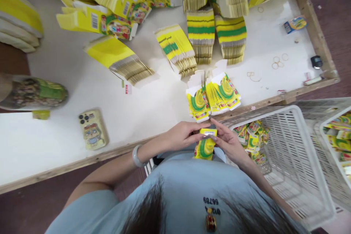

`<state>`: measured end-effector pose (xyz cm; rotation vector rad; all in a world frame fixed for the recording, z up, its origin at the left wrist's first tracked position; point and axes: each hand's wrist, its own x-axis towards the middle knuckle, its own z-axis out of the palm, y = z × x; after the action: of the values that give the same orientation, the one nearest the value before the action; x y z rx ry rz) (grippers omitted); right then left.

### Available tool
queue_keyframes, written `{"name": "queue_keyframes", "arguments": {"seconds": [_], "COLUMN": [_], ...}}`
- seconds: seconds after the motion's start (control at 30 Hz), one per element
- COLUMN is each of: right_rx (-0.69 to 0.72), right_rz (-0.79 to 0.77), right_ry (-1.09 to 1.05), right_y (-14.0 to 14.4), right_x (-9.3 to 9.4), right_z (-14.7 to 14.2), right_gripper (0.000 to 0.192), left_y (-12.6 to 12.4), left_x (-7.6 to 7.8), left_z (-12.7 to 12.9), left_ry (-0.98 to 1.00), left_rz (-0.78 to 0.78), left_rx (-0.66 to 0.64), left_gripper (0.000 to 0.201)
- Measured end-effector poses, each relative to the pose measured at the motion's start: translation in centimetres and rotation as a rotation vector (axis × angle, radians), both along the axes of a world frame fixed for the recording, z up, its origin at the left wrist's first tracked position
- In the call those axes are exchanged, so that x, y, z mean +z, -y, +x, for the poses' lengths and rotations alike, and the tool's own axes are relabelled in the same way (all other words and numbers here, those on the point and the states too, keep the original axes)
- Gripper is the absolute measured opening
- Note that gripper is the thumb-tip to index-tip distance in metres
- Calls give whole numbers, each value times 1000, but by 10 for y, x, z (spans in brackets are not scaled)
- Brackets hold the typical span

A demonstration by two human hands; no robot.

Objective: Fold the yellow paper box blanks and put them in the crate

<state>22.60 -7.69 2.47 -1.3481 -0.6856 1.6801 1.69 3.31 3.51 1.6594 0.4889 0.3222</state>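
Note:
Between both hands, close to my body at the table edge, is a small yellow and green crayon box. My left hand grips its left side near the end flap, fingers and thumb pinched on the card. From the other side my right hand pinches the same end, thumb near the barcode. Just beyond the hands, several white-flapped small boxes lie fanned at the table edge, with another small group beside them on the left.
Stacks of flat yellow cartons cover the table's far side. A phone and a jar lie at left. Right of me, a white plastic crate holds several filled boxes. A wooden rim edges the table.

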Motion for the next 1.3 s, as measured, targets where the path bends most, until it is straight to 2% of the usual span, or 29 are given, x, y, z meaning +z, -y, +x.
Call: {"name": "queue_keyframes", "arguments": {"seconds": [0.13, 0.37, 0.43, 0.5, 0.57, 0.6, 0.63, 0.7, 0.77, 0.83, 0.9, 0.93, 1.07, 1.2, 1.3], "right_rx": [-64, -76, -67, -67, -72, -76, -53, 39, 116, 137, 99, 73, -42, -236, -244], "right_rz": [-12, 1, 32, 86, 136, 141, 121, -20, -176, -200, -42, 67, 514, 899, 1009], "right_ry": [36, 135, 151, 228, 450, 629, 853, 1374, 1763, 1938, 1946, 1912, 1670, 1433, 1318], "right_y": [6, 13, 9, 7, 10, 14, 19, 32, 44, 47, 40, 33, -11, -64, -95], "right_x": [2, -2, -1, 5, 15, 21, 28, 41, 50, 53, 48, 44, 28, 13, 2], "right_z": [1, -18, -17, -3, 29, 49, 70, 107, 130, 135, 128, 121, 76, 17, -19], "right_gripper": [41, 48, 48, 46, 43, 43, 43, 52, 66, 74, 72, 67, 50, 57, 59], "left_y": [0, 16, 11, -6, -36, -54, -74, -110, -137, -153, -159, -160, -154, -122, -89], "left_x": [-1, -2, -2, -2, -5, -8, -11, -18, -24, -29, -31, -30, -18, 11, 34], "left_z": [12, -3, -4, -1, 7, 12, 19, 33, 46, 55, 56, 55, 37, 19, 12], "left_ry": [-22, -125, -102, -87, -119, -154, -195, -309, -443, -526, -523, -495, -322, -160, -71], "left_rz": [-38, 44, 116, 283, 513, 619, 704, 783, 789, 790, 836, 877, 996, 874, 747], "left_rx": [13, 40, 30, 83, 218, 297, 380, 478, 464, 366, 263, 235, 302, 428, 498], "left_gripper": [37, 41, 42, 43, 43, 43, 43, 53, 55, 38, 24, 24, 33, 42, 50]}}
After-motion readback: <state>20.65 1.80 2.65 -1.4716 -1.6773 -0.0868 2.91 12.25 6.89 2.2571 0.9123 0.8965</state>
